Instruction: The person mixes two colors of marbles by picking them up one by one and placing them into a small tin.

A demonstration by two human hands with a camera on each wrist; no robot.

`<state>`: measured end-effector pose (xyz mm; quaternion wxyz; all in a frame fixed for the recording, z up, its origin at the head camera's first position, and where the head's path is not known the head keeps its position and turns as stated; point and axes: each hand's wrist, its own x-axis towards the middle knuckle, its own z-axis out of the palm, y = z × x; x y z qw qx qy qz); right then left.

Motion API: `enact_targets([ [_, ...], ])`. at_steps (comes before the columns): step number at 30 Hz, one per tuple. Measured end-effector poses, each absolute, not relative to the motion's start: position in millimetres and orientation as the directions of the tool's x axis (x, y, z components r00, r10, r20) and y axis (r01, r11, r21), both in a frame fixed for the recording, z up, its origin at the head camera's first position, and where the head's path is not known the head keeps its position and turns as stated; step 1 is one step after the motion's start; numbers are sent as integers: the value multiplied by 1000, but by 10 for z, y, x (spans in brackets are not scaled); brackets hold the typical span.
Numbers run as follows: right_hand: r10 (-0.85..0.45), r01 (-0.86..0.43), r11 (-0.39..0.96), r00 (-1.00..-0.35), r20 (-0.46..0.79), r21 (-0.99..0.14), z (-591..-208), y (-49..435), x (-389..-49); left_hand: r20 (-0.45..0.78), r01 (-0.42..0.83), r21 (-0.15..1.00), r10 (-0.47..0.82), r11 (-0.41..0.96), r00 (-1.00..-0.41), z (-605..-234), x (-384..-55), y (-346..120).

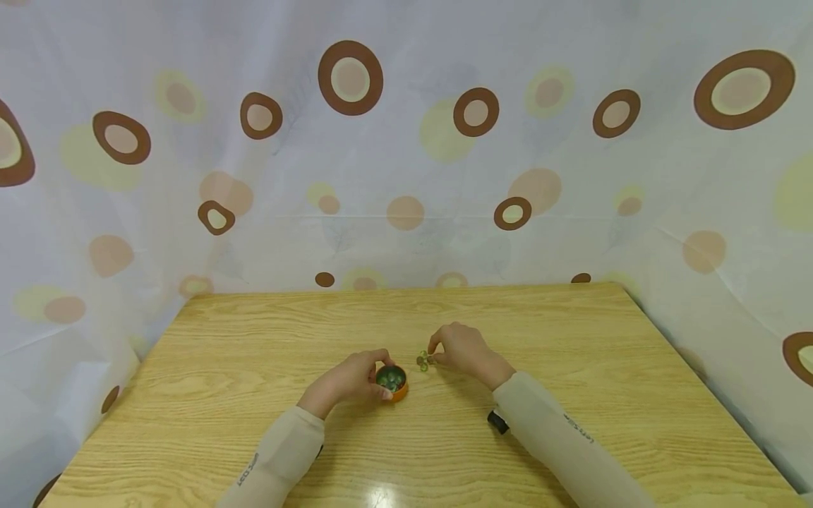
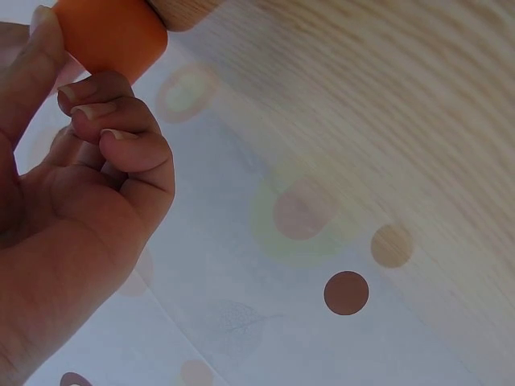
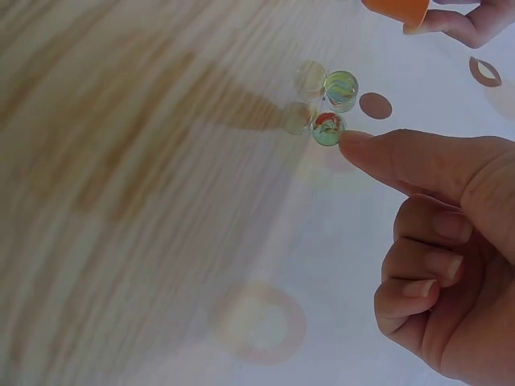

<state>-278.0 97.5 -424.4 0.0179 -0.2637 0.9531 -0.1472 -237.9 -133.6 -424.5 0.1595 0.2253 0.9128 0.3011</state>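
Note:
A small round orange bowl stands on the wooden table in the head view, with several dark green glass marbles inside. My left hand grips it from the left, thumb at the near side and a finger at the far rim. The bowl's orange side shows at the top of the left wrist view. Right of the bowl, a few clear marbles lie close together. My right hand pinches at the nearest one. In the right wrist view my thumb touches a red-and-green marble, beside a yellow-blue marble; the index fingertip is hidden there.
The light wooden table stretches around both hands. A white curtain with brown rings hangs behind it and along its sides. A black band piece shows under the right sleeve.

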Motion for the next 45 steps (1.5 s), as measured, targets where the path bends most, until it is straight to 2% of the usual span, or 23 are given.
enact_targets([
  [45,-503,-493,831,-864,31,-256,-4259,956,-2731,-142,324,631,515,705,-845,-4239,-2364,-1348],
])
